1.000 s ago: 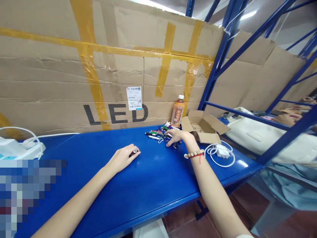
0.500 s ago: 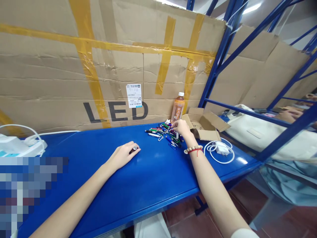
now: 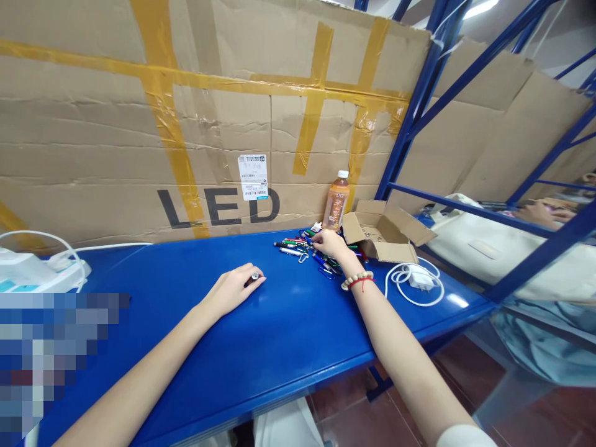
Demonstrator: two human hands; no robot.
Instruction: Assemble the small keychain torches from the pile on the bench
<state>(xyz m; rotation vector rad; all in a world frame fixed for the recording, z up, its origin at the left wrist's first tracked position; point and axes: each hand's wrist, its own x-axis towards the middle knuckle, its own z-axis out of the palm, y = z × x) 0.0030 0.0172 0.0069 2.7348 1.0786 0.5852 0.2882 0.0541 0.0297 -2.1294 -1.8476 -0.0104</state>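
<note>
My left hand (image 3: 235,287) rests on the blue table (image 3: 209,366), closed around a small dark keychain flashlight (image 3: 254,276); only its round silver end shows. Over at the back, my right hand (image 3: 329,243) reaches into a pile of slim keychain flashlights (image 3: 288,245) in several colours, some with carabiner clips. Its fingers are pinched together at the left part of the pile, beside a blue piece. What lies between the fingertips is too small to make out.
Behind the pile stands an orange drink bottle (image 3: 336,202). To its right are an open cardboard box (image 3: 393,251) and a white charger with coiled cable (image 3: 421,277). A white power strip (image 3: 41,273) sits at the left. A large LED carton (image 3: 93,155) backs the table; blue rack posts (image 3: 405,136) rise at right.
My right hand has shifted a little left and down over the pile, its fingertips now at the left part. My left hand stays in place, still holding the flashlight.
</note>
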